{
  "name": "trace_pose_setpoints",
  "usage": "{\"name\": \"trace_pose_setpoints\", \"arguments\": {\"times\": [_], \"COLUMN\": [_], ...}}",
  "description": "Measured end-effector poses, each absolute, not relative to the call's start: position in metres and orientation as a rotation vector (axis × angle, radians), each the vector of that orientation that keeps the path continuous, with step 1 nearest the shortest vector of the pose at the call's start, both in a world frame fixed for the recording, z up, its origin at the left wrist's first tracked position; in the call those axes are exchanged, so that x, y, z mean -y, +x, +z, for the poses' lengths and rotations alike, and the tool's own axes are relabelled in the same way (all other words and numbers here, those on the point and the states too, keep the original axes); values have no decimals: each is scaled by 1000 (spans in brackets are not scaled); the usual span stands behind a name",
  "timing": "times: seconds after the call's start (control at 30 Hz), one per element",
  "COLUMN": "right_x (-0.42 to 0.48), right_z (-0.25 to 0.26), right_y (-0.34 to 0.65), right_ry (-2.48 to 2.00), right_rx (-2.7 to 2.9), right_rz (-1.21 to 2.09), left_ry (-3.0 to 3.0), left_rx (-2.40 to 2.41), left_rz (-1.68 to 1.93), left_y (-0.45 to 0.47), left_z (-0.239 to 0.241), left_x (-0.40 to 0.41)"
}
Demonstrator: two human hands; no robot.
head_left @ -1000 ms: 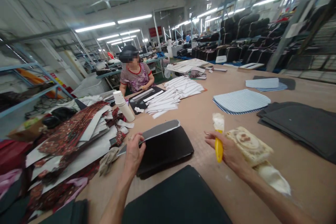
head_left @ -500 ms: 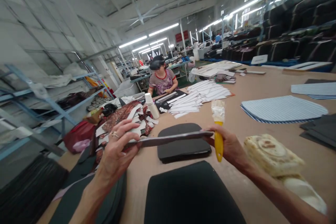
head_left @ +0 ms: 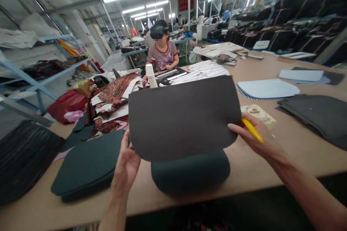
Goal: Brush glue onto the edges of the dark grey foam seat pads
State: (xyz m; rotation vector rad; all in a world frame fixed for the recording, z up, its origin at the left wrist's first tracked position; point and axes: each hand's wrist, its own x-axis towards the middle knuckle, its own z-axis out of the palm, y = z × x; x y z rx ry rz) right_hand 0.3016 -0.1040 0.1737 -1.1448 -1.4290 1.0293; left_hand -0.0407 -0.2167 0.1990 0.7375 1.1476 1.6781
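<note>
A dark grey sheet panel [head_left: 184,119] with rounded lower corners is held up in front of me, its broad face toward me. My left hand [head_left: 127,164] grips its left edge, with most fingers behind the sheet. At the right edge, my right hand [head_left: 255,133] pinches the panel with the thumb on its near face. That same hand also keeps hold of a brush by its yellow handle [head_left: 252,130]; the bristles are hidden behind the panel. Under the panel lies a dark green piece [head_left: 191,173] with rounded corners, partly covered from view.
Dark green panels [head_left: 86,162] are stacked at left, near patterned scraps [head_left: 116,94] and a white bottle [head_left: 150,75]. Striped pieces [head_left: 268,89], grey sheets [head_left: 317,115] and a stained cream container [head_left: 260,113] lie on the right. A person [head_left: 162,50] sits across the table [head_left: 292,151].
The panel has turned from edge-on to showing its broad face. My right hand's brush has tilted, its bristles now hidden. The camera view has dipped toward the table's near edge.
</note>
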Motion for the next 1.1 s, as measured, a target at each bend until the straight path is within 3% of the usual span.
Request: {"name": "trace_pose_setpoints", "arguments": {"times": [0.17, 0.43, 0.67, 1.1], "right_x": [133, 151, 164, 158], "right_z": [142, 102, 73, 35], "right_y": [297, 288, 283, 284], "right_ry": [-1261, -1493, -1564, -1587], "right_rx": [1492, 1585, 1707, 1719], "right_rz": [1168, 774, 687, 778], "left_ry": [660, 750, 879, 972], "left_rx": [-1344, -1498, -1657, -1778], "left_rz": [1547, 1482, 1394, 1297], "left_y": [-42, -50, -56, -55], "left_z": [174, 117, 77, 49], "left_x": [233, 251, 258, 247]}}
